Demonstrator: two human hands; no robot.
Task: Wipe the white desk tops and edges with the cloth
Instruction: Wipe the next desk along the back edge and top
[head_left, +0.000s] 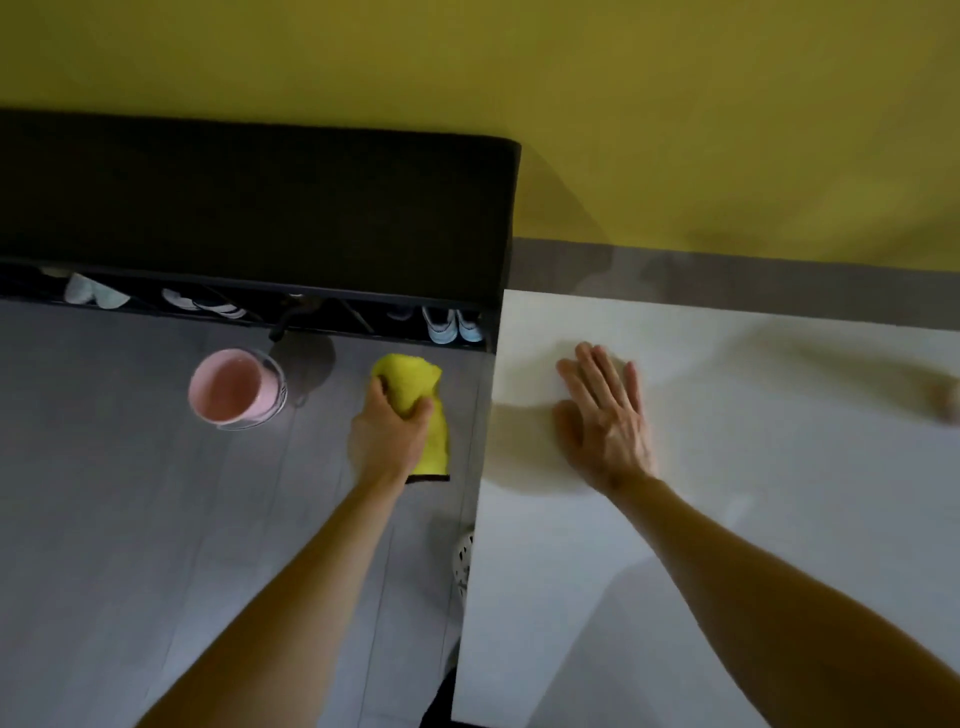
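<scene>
White worktop (727, 467) carried my right hand (605, 415), fingers (597, 374) straight and flat on it; my left hand (387, 436) gripped the yellow cloth (410, 379) over the floor (130, 493), beside a pink bucket (234, 389)

A home, by the look of it: sneakers (451, 326) tucked into a low dark shoe rack (260, 208) beyond the left hand (389, 434), a pink bucket (234, 387) on the grey floor (130, 493) left of it, mustard-yellow wall (675, 104) behind.
</scene>
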